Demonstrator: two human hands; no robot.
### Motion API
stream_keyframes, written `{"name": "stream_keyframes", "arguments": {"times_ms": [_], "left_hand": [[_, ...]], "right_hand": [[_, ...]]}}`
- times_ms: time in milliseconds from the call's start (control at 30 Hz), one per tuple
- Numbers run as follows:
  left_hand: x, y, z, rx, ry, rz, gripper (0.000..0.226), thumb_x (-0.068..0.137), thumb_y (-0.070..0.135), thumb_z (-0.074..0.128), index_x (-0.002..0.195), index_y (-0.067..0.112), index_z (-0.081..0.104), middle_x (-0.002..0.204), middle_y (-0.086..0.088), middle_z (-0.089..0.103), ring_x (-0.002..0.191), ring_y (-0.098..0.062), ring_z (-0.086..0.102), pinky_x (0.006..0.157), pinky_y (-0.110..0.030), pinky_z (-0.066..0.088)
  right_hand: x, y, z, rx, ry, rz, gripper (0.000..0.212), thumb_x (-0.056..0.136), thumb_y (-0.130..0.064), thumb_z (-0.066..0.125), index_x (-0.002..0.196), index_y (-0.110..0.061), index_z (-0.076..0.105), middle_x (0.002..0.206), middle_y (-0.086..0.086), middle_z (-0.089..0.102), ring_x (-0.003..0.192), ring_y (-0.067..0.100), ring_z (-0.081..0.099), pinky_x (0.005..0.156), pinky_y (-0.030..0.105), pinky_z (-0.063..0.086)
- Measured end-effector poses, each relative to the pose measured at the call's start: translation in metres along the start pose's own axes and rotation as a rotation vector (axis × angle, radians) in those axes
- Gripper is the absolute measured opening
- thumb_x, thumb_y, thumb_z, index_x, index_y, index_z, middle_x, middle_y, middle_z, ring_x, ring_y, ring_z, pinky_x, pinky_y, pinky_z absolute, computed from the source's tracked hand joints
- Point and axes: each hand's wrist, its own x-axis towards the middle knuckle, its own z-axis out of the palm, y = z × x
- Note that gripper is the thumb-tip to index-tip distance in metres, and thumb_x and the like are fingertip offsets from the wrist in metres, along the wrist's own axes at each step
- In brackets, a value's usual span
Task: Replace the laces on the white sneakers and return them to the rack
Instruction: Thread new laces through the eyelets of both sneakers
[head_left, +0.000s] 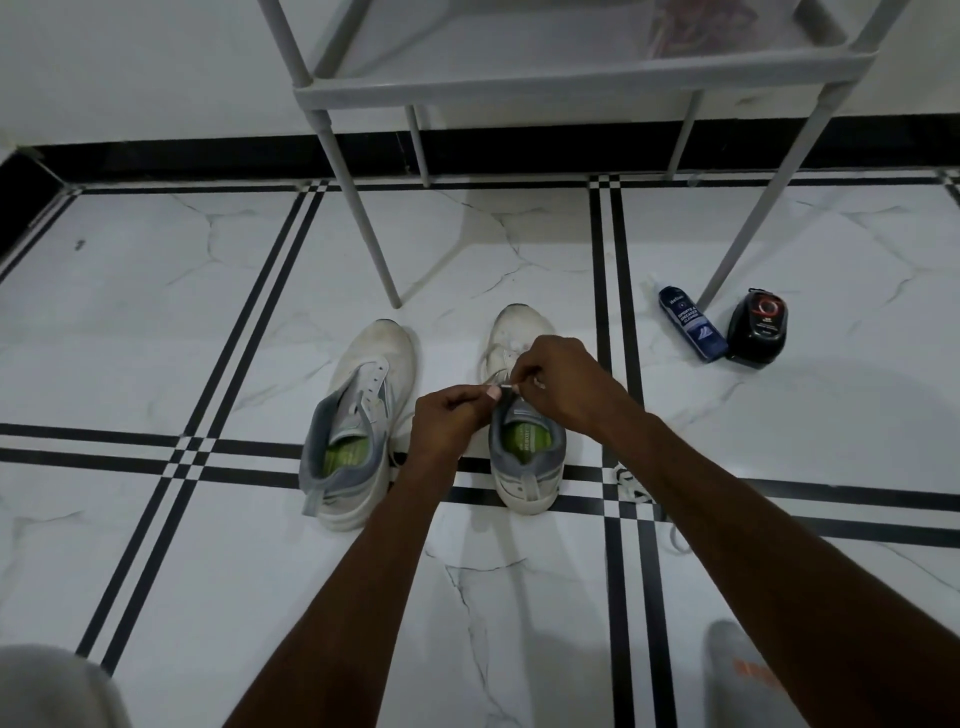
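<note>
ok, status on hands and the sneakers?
Left hand and right hand both pinching white lace over right white mesh sneaker. Left white sneaker laceless on floor. Nothing blocking.

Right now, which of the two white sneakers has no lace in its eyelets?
The left sneaker: its eyelets show bare. The right sneaker has a white lace that the left hand and right hand pinch above its tongue.
</note>
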Motion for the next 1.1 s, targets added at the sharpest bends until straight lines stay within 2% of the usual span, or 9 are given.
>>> {"name": "stream_keyframes", "arguments": {"times_ms": [100, 233, 367, 500, 567, 700, 833, 1000, 1100], "left_hand": [[-0.001, 0.000, 0.001, 0.005, 0.001, -0.003, 0.021, 0.089, 0.009, 0.075, 0.105, -0.005, 0.075, 0.100, -0.021, 0.076, 0.097, -0.031, 0.073, 0.083, -0.028, 0.060], [-0.003, 0.002, 0.002, 0.036, -0.004, 0.018, 0.020, 0.089, 0.010, 0.075, 0.104, -0.003, 0.076, 0.099, -0.019, 0.076, 0.100, -0.031, 0.073, 0.089, -0.032, 0.060], [-0.003, 0.002, 0.001, 0.172, -0.017, 0.121, 0.016, 0.088, 0.018, 0.077, 0.098, 0.005, 0.080, 0.091, -0.010, 0.078, 0.094, -0.023, 0.075, 0.087, -0.031, 0.060], [0.001, -0.001, 0.001, 0.119, -0.003, 0.061, 0.016, 0.093, 0.014, 0.071, 0.097, -0.001, 0.076, 0.092, -0.017, 0.076, 0.089, -0.026, 0.075, 0.081, -0.031, 0.060], [0.003, -0.005, -0.001, 0.103, -0.035, 0.056, 0.017, 0.094, 0.011, 0.070, 0.103, -0.003, 0.073, 0.098, -0.020, 0.075, 0.091, -0.025, 0.073, 0.079, -0.030, 0.058], [0.005, -0.005, 0.004, 0.158, -0.003, 0.054, 0.018, 0.092, 0.013, 0.072, 0.101, -0.003, 0.073, 0.095, -0.017, 0.075, 0.088, -0.023, 0.072, 0.073, -0.025, 0.057], [0.008, -0.007, 0.009, 0.282, 0.046, 0.093, 0.011, 0.089, 0.023, 0.073, 0.092, 0.013, 0.076, 0.090, -0.005, 0.077, 0.092, -0.023, 0.074, 0.087, -0.043, 0.060], [0.008, -0.008, 0.012, 0.406, 0.040, 0.113, 0.008, 0.092, 0.019, 0.069, 0.091, 0.013, 0.075, 0.089, -0.003, 0.076, 0.087, -0.021, 0.073, 0.087, -0.045, 0.060], [0.014, 0.012, -0.003, 0.501, 0.396, 0.140, 0.020, 0.099, 0.018, 0.053, 0.096, 0.006, 0.068, 0.092, -0.014, 0.072, 0.090, -0.035, 0.069, 0.082, -0.042, 0.057]], "right_hand": [[0.000, 0.000, 0.005, -0.067, -0.026, 0.011, 0.014, 0.088, -0.014, 0.067, 0.087, -0.006, 0.078, 0.098, 0.011, 0.062, 0.088, 0.021, 0.059, 0.080, 0.038, 0.050], [0.003, 0.004, 0.013, -0.050, -0.026, 0.054, 0.023, 0.085, -0.014, 0.065, 0.066, -0.002, 0.072, 0.069, 0.014, 0.062, 0.068, 0.024, 0.059, 0.066, 0.039, 0.050], [0.004, 0.002, 0.019, 0.015, 0.000, 0.132, 0.022, 0.085, -0.013, 0.066, 0.070, -0.001, 0.074, 0.070, 0.014, 0.065, 0.068, 0.025, 0.061, 0.065, 0.034, 0.048], [-0.002, 0.002, 0.016, 0.179, 0.070, 0.208, 0.008, 0.084, -0.016, 0.076, 0.081, -0.010, 0.080, 0.078, 0.000, 0.069, 0.067, 0.006, 0.058, 0.060, 0.007, 0.042], [-0.005, 0.003, 0.020, 0.277, 0.143, 0.250, 0.009, 0.079, -0.020, 0.082, 0.083, -0.012, 0.081, 0.074, -0.004, 0.069, 0.064, 0.000, 0.058, 0.059, 0.003, 0.042], [-0.015, 0.003, 0.024, 0.456, 0.361, 0.262, 0.020, 0.067, -0.027, 0.091, 0.070, -0.011, 0.078, 0.066, -0.004, 0.072, 0.059, 0.002, 0.064, 0.057, 0.009, 0.045], [-0.025, -0.008, 0.030, 0.353, 0.281, 0.244, 0.039, 0.085, -0.041, 0.076, 0.063, -0.008, 0.075, 0.051, -0.003, 0.062, 0.047, 0.008, 0.056, 0.051, 0.008, 0.037], [-0.023, -0.006, 0.033, 0.285, 0.245, 0.329, 0.034, 0.087, -0.024, 0.072, 0.060, -0.004, 0.071, 0.052, 0.008, 0.063, 0.048, 0.016, 0.056, 0.051, 0.015, 0.037], [-0.024, 0.000, 0.037, 0.267, 0.300, 0.328, 0.029, 0.083, -0.017, 0.072, 0.059, -0.002, 0.071, 0.052, 0.010, 0.063, 0.049, 0.019, 0.059, 0.053, 0.027, 0.046]]}}
